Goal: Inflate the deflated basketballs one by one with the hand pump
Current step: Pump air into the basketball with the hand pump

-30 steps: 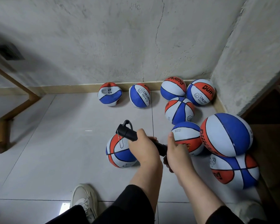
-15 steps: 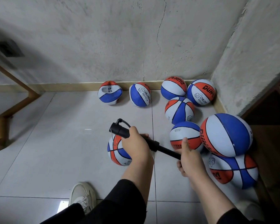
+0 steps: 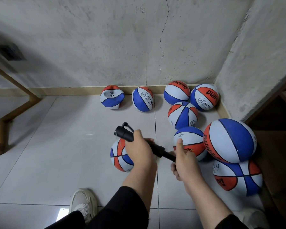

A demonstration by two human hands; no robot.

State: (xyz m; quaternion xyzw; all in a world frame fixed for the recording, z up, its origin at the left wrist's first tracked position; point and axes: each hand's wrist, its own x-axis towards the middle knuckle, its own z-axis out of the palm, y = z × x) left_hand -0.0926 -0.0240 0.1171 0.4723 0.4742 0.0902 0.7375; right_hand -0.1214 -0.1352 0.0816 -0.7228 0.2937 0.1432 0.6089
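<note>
Items I log, head view:

- Pump (image 3: 132, 138): black, held level above the floor (image 3: 56, 154), barrel to the left, rod drawn out part-way toward the right.
- Left hand (image 3: 139, 150): fingers wrapped round the pump barrel.
- Right hand (image 3: 183, 160): curled round the pump handle end, thumb up.
- Ball (image 3: 120, 157): red, white and blue, on the floor directly under the barrel, partly hidden by the left hand; a thin hose hangs from the pump head toward it.
- Other balls (image 3: 229, 139): eight, along the wall (image 3: 122, 47) and in the right corner, some dented.
- Shoe (image 3: 82, 204): white, bottom left.
</note>
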